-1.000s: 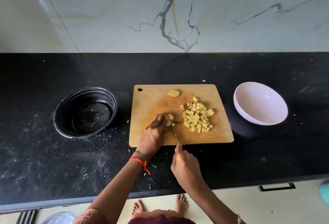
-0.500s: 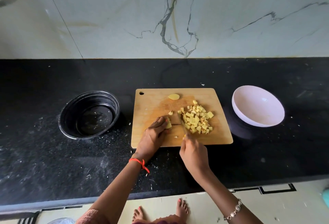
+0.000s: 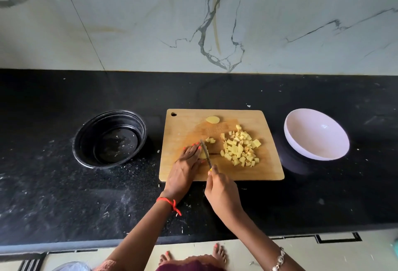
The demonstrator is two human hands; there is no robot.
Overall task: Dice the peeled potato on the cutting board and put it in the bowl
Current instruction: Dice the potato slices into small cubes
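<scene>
Yellow shows at the end of the knife [image 3: 205, 152] handle, where the right hand [image 3: 223, 193] has its grip clamped round it, the forefinger reaching forward toward the blade. The blade runs away from the person, with its edge down against the right side of a potato piece [image 3: 203, 155]. The left hand [image 3: 187, 163] pins that piece to the wooden cutting board [image 3: 267, 171]. Its grip is closed on the piece, fingers laid over the top and thumb at the near side, so only a sliver of pale flesh shows beside the blade.

Just beyond the knife tip lie a few loose potato cubes [image 3: 210, 140]. To the right of the blade, near it but apart, a heap of diced potato [image 3: 240, 148] sits on the right half of the board. A rounded potato end slice [image 3: 212, 119] lies alone near the board's far edge.

The board rests on a black speckled worktop [image 3: 64, 195]. A pale pink bowl [image 3: 301, 154] stands just beside the board's right edge, and a black bowl [image 3: 86, 124] stands apart from it on the left. A red thread [image 3: 169, 201] is tied round the left wrist and a bracelet [image 3: 280, 259] circles the right. Behind the worktop rises a white veined marble wall [image 3: 280, 23].
</scene>
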